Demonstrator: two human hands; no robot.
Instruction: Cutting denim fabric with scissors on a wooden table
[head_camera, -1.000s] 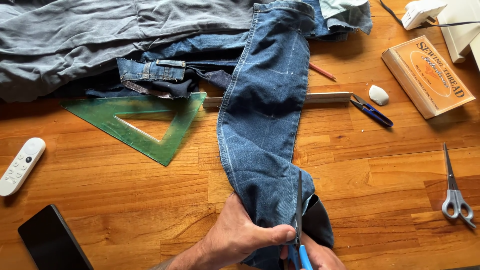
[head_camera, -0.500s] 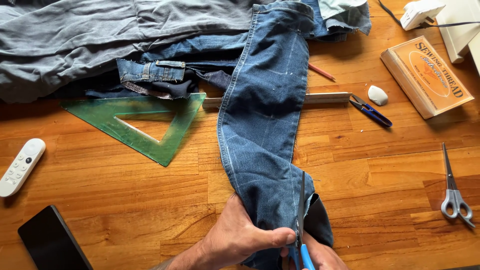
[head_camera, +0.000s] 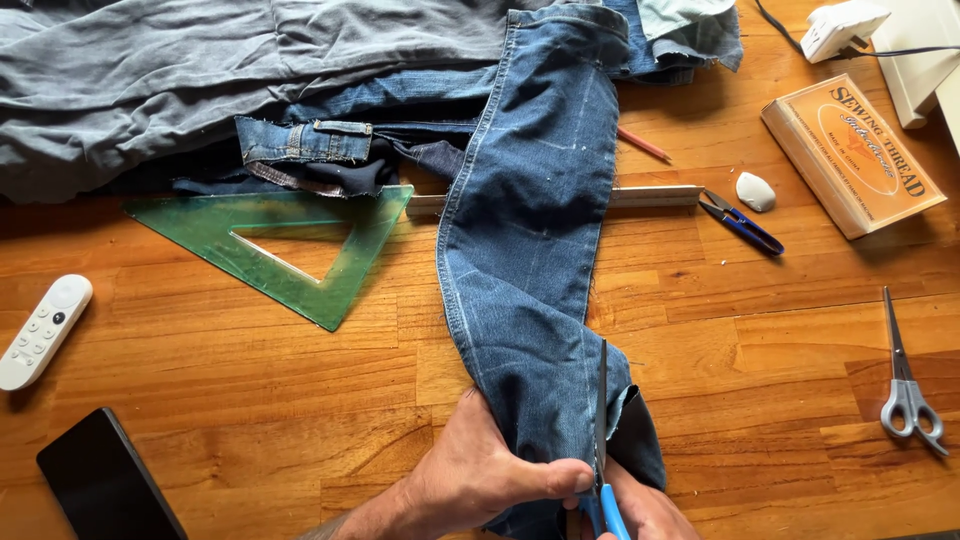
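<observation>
Down at the table's near edge, the left hand pinches the folded blue denim trouser leg, thumb and fingers clamped on the cloth. Just beside it, the right hand, mostly cut off by the frame, grips the blue-handled scissors, whose blades point away along the cloth's right side. The denim leg runs from there up the middle of the wooden table to its far edge, where it meets a heap of grey and blue fabric. A green transparent set square lies left of the leg, with a white remote and a black phone near the left edge. Right of the leg lie small blue thread snips, a white chalk piece, an orange box and grey-handled scissors.
</observation>
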